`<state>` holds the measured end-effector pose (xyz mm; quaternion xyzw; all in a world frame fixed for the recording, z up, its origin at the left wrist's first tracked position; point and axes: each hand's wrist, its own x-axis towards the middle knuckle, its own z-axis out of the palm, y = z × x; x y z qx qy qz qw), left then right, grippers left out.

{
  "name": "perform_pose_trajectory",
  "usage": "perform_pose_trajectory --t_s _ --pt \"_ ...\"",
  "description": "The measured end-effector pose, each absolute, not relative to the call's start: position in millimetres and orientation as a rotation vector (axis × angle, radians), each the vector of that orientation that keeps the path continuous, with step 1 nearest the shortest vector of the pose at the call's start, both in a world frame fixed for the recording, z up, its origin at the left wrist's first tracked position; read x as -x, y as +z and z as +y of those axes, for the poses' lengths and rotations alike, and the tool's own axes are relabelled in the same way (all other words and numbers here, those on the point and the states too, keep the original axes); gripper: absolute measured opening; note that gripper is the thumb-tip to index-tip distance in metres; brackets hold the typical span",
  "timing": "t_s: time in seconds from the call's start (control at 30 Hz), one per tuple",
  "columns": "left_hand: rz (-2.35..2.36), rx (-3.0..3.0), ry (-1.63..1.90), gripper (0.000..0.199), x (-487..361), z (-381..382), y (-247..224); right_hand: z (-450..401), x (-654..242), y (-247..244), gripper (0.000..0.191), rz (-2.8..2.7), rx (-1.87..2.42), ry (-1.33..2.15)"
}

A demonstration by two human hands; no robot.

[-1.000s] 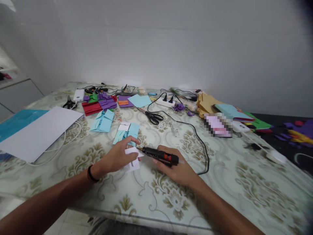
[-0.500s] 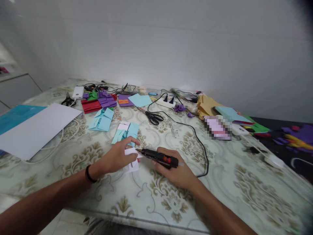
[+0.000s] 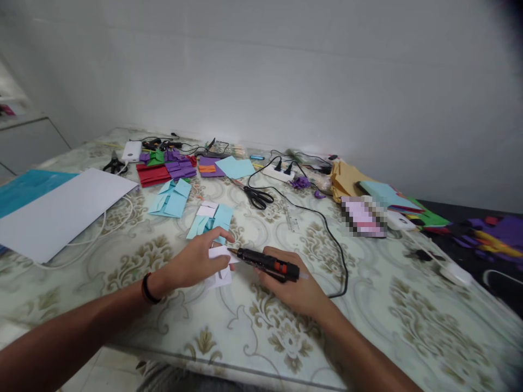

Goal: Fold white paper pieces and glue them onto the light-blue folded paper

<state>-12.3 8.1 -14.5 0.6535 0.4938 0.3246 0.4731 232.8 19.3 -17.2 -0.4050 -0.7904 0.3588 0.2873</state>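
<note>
My left hand (image 3: 202, 261) is closed on a folded white paper piece (image 3: 222, 276), thumb on top and fingers partly hidden beneath. In my right hand (image 3: 288, 277) is a black hot glue gun (image 3: 267, 262) with red-orange markings, its fingers wrapped round the handle. The tip of the glue gun points left and meets the white paper's edge, or comes very close to it; which, I cannot tell. Just beyond my left hand lies a light blue folded paper piece (image 3: 223, 215) with a white part on it. Another light blue folded piece (image 3: 170, 198) lies farther left.
Black scissors (image 3: 258, 197) lie beyond my hands. The gun's black cord (image 3: 327, 220) curves to a white power strip (image 3: 278, 172). White sheets (image 3: 69, 209) lie left, red folded paper (image 3: 153, 175) at the back. A phone (image 3: 364, 216) and yellow paper (image 3: 347, 177) are right.
Both hands hold almost the same position, with the glue gun tip still at the white paper. The view has shifted very slightly.
</note>
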Motion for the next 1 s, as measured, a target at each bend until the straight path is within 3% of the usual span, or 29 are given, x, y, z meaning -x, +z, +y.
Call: perform_pose_trajectory --t_s 1.0 --pt "1.269 -1.643 0.87 0.027 17.8 12.5 -9.4 20.4 -237.8 -14.9 0.021 -2.075 1.062 0.932"
